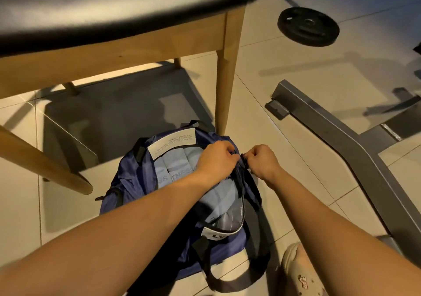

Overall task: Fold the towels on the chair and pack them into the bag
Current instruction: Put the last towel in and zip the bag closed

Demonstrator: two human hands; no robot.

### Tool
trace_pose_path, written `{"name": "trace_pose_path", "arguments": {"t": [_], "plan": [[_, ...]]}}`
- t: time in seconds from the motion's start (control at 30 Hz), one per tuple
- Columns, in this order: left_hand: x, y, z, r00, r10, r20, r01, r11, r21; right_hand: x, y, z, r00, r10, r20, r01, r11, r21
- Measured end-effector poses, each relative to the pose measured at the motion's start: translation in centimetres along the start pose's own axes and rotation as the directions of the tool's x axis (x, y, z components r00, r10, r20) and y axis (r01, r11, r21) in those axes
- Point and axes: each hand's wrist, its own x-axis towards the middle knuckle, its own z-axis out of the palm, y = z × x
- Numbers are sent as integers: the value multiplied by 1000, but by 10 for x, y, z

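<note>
Head view: the navy bag (129,181) is seen standing on the tiled floor (284,74), just beside the front leg of a wooden chair (225,67) with a black seat. Its top is unzipped along most of its length, and pale blue folded towels (175,165) are packed inside, side by side, with dark lettering partly shown on one of them. A white printed label (173,143) is turned up at the far rim of the opening.

Both hands are held at the far right end of the opening, close together. The left hand (216,156) and the right hand (262,161) have their fingers curled, and the zip (241,157) is pinched between them; which part each one holds cannot be made out.

A black carrying strap (227,279) lies looped on the floor at the near end of the bag. A foot in a beige clog (296,270) is placed just to the right of it. Further right a grey metal frame (330,124) lies on the floor, and a black weight plate (308,27) is seen well beyond it.
</note>
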Motion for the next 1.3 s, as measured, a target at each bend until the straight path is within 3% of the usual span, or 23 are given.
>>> {"name": "trace_pose_path", "arguments": {"t": [0.1,0.23,0.43,0.6,0.87,1.03,1.13,1.23,1.3], "plan": [[11,2,5,994,-94,49,95,995,-15,-4,1,-9,994,40,98,-57,984,171],[15,4,5,958,-272,93,287,921,-264,-15,-7,-20,980,29,196,-100,926,363],[13,23,-20,932,-333,146,363,839,-405,-24,-4,-16,990,52,128,-105,882,459],[8,34,-35,944,-284,168,327,874,-360,-24,-6,-11,998,24,56,-45,910,412],[-5,45,-69,962,-274,-10,272,957,-96,-19,-12,-51,995,98,9,-89,864,495],[-20,34,-117,930,-353,-100,355,935,0,-20,4,-70,988,141,-68,-114,946,303],[-28,31,-132,928,-364,-74,366,931,5,-31,0,-72,983,74,-166,-75,997,-3],[-35,29,-136,937,-340,-84,340,940,-15,-45,-37,-65,954,-214,-212,180,969,-169],[-40,27,-139,938,-337,-85,333,941,-63,-56,-71,-54,891,-452,-34,436,875,-211]]}}
